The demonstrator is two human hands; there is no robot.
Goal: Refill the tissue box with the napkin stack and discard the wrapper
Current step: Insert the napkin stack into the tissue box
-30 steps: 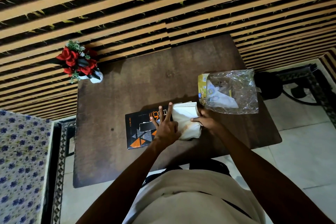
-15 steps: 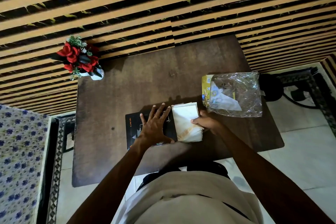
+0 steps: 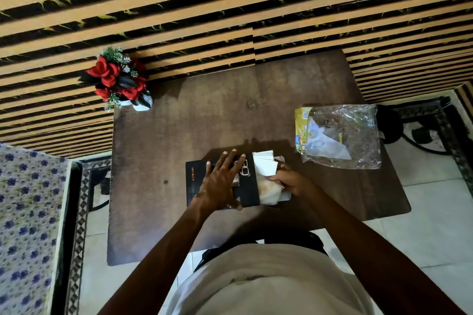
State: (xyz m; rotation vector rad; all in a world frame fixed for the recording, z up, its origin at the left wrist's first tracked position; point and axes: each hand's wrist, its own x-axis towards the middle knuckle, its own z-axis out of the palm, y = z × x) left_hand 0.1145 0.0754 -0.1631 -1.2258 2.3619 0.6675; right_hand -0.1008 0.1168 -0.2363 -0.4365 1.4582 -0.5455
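- A vase of red flowers (image 3: 120, 82) is standing at the far left corner of the surface (image 3: 204, 123), well apart from the work and playing no part in it.
- The black tissue box (image 3: 247, 186) is lying near the front edge of the surface, about midway along it, with its open end facing right.
- The left hand (image 3: 220, 184) is now lying flat on top of the box with fingers spread, pressing it down; a second ago it was raised with fingers pointing up, so it is now steadying the box against the push.
- The napkin stack (image 3: 266, 179) is now sitting partly inside the box's right end, where half a second ago it was lying just beside the box; the white top sheets are lifting and fanning a little at the far edge.
- The right hand (image 3: 288, 181) is gripping the near right end of the stack, fingers curled around it, and appears to be feeding it leftward into the box.
- By this showing the refill is under way but not finished, since much of the stack is still sticking out.
- The clear plastic wrapper (image 3: 343, 138) is lying empty near the right edge of the surface, untouched, so discarding it is still to come.
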